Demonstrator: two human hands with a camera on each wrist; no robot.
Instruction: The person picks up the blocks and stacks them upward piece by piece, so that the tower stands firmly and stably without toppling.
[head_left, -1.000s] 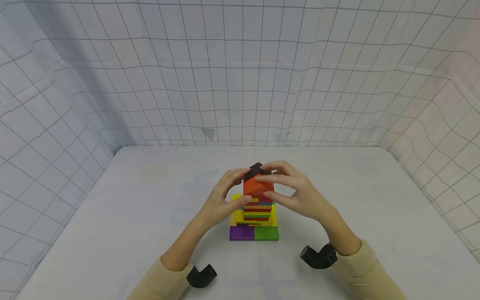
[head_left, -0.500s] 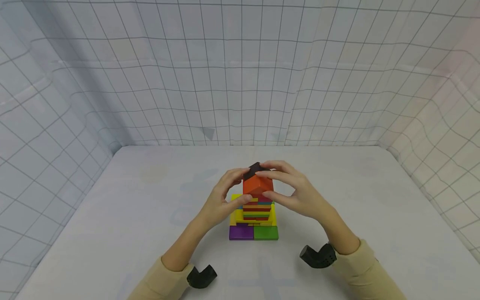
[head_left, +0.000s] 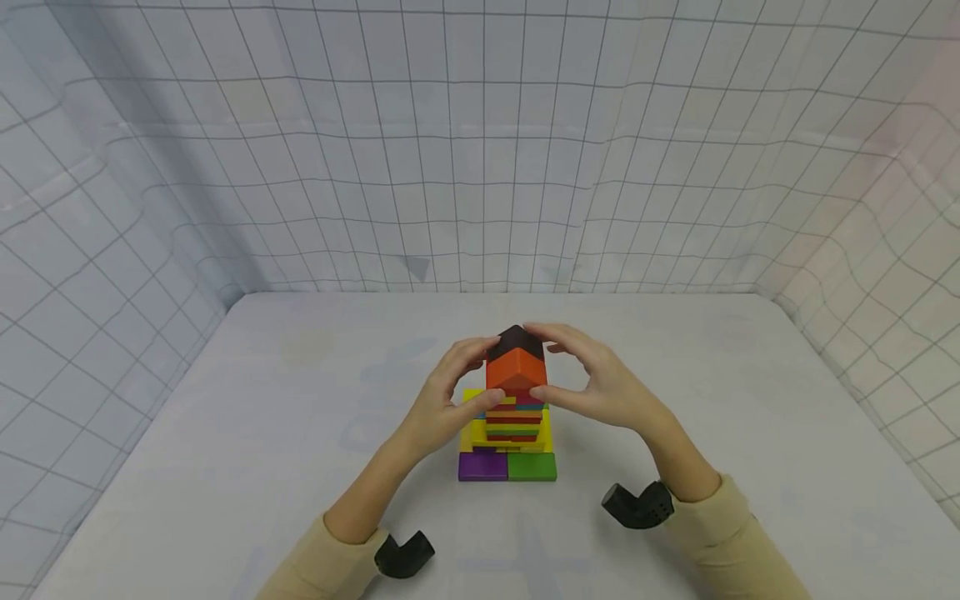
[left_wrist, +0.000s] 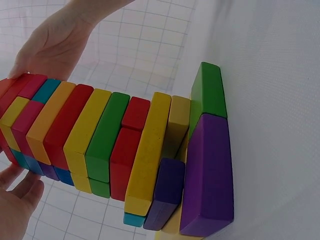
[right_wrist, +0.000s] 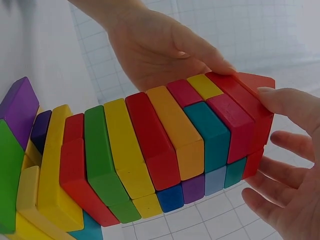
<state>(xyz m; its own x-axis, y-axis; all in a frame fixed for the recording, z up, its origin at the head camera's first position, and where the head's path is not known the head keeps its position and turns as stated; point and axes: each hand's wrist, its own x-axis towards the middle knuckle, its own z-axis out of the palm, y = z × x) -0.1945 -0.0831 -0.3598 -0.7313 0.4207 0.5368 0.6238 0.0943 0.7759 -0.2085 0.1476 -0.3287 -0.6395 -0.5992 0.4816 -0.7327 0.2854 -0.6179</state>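
Observation:
In the head view, a tower of colourful wooden blocks (head_left: 513, 421) stands mid-table, topped by a peaked orange block (head_left: 517, 371) with a peaked black block (head_left: 516, 340) behind it. My left hand (head_left: 442, 408) holds the tower's top from the left, thumb low in front and fingertips at the black block. From the right, my right hand (head_left: 600, 392) spans the top likewise, index finger by the black block. Its thumb touches a red block (right_wrist: 245, 95) near the top in the right wrist view. The tower's far side is hidden in the head view.
A purple block (head_left: 483, 467) and a green block (head_left: 532, 467) lie side by side at the tower's front foot. The white table (head_left: 300, 467) ends at a grid-patterned curtain (head_left: 510, 167) at the back and sides.
My right hand's middle finger has lifted off the orange block, and that hand has shifted slightly right. The orange and black tops now line up more squarely. My left hand stays put.

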